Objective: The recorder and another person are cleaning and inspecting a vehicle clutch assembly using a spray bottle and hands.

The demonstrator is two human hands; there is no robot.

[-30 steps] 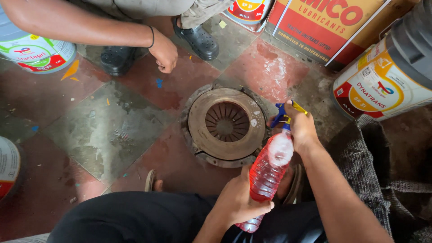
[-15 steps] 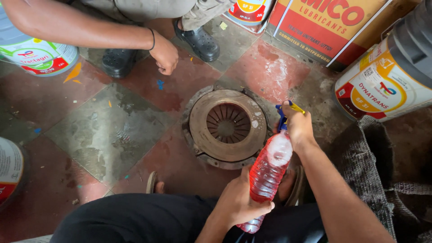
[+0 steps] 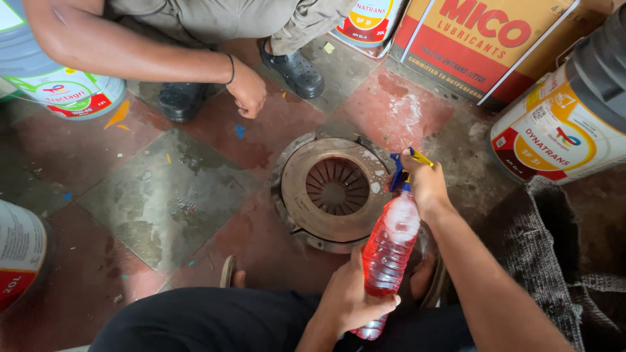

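Your left hand (image 3: 352, 296) is wrapped around the lower body of a clear plastic spray bottle (image 3: 388, 251) filled with red liquid, fingers curled tight about it. Your right hand (image 3: 427, 186) closes over the bottle's blue-and-yellow trigger head (image 3: 403, 171), fingers bent around it, just right of the round, rusty clutch plate (image 3: 334, 192) lying flat on the tiled floor (image 3: 163, 195). The bottle tilts with its head at the plate's right edge and its base below the plate, toward your lap. Above and left of the plate, another person's hand (image 3: 248, 94) hangs loosely curled, holding nothing. A white oil drum (image 3: 561, 130) stands well right of the plate.
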